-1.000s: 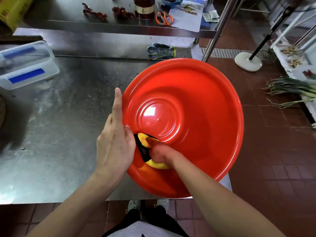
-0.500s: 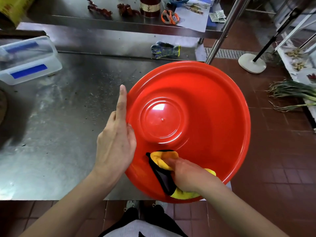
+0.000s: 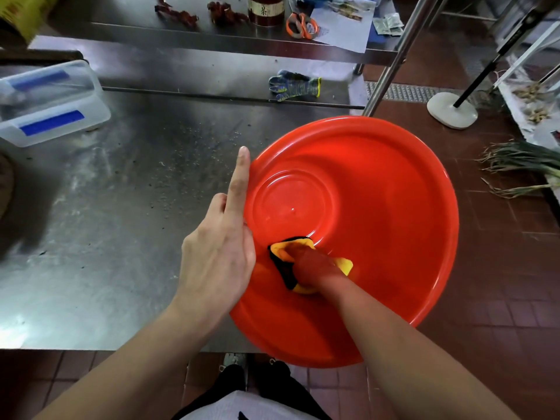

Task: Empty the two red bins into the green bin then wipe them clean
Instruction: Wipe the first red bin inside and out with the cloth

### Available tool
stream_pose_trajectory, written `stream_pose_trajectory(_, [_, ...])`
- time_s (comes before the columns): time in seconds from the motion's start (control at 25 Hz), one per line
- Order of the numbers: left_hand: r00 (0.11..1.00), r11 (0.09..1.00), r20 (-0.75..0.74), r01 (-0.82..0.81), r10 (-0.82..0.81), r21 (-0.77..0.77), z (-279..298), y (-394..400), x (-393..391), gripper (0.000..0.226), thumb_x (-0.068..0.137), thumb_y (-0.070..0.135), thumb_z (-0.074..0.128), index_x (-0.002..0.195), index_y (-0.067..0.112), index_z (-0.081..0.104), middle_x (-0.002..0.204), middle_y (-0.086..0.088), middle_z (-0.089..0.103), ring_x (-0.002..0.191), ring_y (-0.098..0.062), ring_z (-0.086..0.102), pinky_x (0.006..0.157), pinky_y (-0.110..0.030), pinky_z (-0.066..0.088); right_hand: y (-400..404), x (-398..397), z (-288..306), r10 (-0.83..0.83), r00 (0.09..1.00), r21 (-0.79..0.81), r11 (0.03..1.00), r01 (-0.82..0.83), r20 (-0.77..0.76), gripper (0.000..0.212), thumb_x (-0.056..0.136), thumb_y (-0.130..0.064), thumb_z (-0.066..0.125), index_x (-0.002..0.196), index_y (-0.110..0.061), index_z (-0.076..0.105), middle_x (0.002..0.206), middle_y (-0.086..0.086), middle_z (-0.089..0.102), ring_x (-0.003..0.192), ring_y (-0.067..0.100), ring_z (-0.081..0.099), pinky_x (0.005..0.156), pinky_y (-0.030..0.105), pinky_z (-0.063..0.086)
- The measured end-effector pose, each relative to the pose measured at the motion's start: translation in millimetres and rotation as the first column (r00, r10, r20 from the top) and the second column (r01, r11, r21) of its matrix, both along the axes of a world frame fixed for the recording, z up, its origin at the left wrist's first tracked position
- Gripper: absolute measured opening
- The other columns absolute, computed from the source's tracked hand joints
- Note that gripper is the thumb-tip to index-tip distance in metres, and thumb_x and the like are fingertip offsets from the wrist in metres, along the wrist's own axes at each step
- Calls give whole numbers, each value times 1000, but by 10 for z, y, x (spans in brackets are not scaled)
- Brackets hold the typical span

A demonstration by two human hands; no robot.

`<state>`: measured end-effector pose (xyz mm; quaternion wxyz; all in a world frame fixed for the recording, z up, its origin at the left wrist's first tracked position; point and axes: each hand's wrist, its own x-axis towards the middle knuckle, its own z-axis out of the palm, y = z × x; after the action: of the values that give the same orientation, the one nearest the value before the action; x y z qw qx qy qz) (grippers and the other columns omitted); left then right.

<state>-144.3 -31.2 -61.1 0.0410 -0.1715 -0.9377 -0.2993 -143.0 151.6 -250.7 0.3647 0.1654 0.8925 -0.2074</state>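
A large round red bin (image 3: 394, 207) is tilted toward me at the steel table's right front corner, its inside empty and glossy. My left hand (image 3: 221, 253) holds its left rim, index finger straight along the edge and the other fingers wrapped over the rim. Inside the bin, my right hand (image 3: 315, 265) presses a yellow and black cloth (image 3: 288, 256) against the lower wall, just below the flat round bottom. Fingers of the right hand curl round the cloth. No green bin and no second red bin are in view.
The steel table (image 3: 106, 237) carries specks of debris and a clear lidded box (image 3: 51, 101) with blue tape at back left. A work glove (image 3: 295, 84) lies behind the bin. A shelf above holds orange scissors (image 3: 301, 24). Green onions (image 3: 521, 165) lie on the tiled floor to the right.
My right hand has swept the cloth inside the bin, from the left of the lower wall down toward the near rim, then back up toward the bottom. The left hand keeps its hold on the rim.
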Motion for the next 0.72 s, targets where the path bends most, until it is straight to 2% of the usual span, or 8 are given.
stream_pose_trajectory(0.12, [1000,1000,4,-27,27,-5,-5,10,-20,94,94,2,52,160,41,-3,98,-1,54,69,-25,57,60,-36,41,20,-38,-100,-23,999,-3,1000,23,-25,58,92,-20,48,148,-38,42,154,-11,45,139,19,48,116,39,37])
stream_pose_trajectory(0.28, [999,999,18,-34,34,11,-20,-25,8,94,95,1,52,161,40,-2,98,-1,54,69,-24,57,58,-35,41,121,5,-47,59,995,93,994,-52,-81,48,101,-22,41,148,-34,43,156,1,43,142,27,43,117,39,34])
stream_pose_trajectory(0.4, [999,998,11,-53,53,20,-40,-22,41,93,96,2,52,161,39,-2,93,0,52,66,-21,54,57,-33,39,189,15,-32,80,995,135,988,-71,-57,51,100,-24,45,149,-34,40,158,2,40,145,27,39,119,38,31])
stream_pose_trajectory(0.6, [999,998,-2,-52,52,25,-62,-32,-1,92,95,2,53,161,38,1,91,0,50,66,-22,53,57,-35,40,89,274,137,39,999,21,999,-40,21,56,93,-27,54,146,-44,44,157,-10,40,143,20,41,117,40,35])
stream_pose_trajectory(0.72, [998,998,-19,-54,54,21,-75,-49,-55,92,94,1,54,162,36,3,95,-3,53,68,-23,56,59,-34,38,85,477,345,80,994,31,996,-83,79,69,91,-32,57,153,-45,30,163,-13,26,148,17,33,120,42,31])
